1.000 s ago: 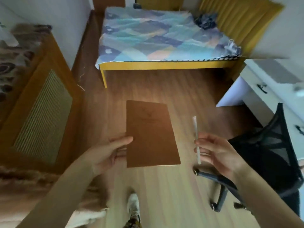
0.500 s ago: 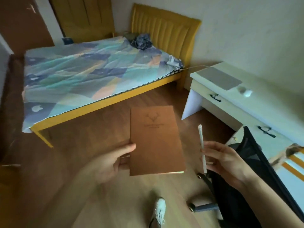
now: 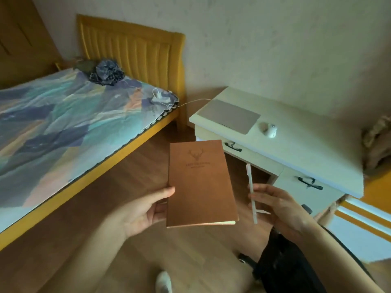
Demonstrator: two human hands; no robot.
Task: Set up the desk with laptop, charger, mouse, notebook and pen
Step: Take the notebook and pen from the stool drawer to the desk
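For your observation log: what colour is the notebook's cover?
Brown, with a stamped deer-head emblem; the notebook shows in the head view.

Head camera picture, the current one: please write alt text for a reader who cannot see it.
A person's left hand holds a closed brown notebook and the right hand holds a white pen above a wooden floor. Ahead, a white desk carries a closed laptop and a white mouse, beside a bed.

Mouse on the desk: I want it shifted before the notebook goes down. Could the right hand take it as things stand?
Probably not yet: the right hand already holds the pen, and the mouse lies apart from it, further back on the desk.
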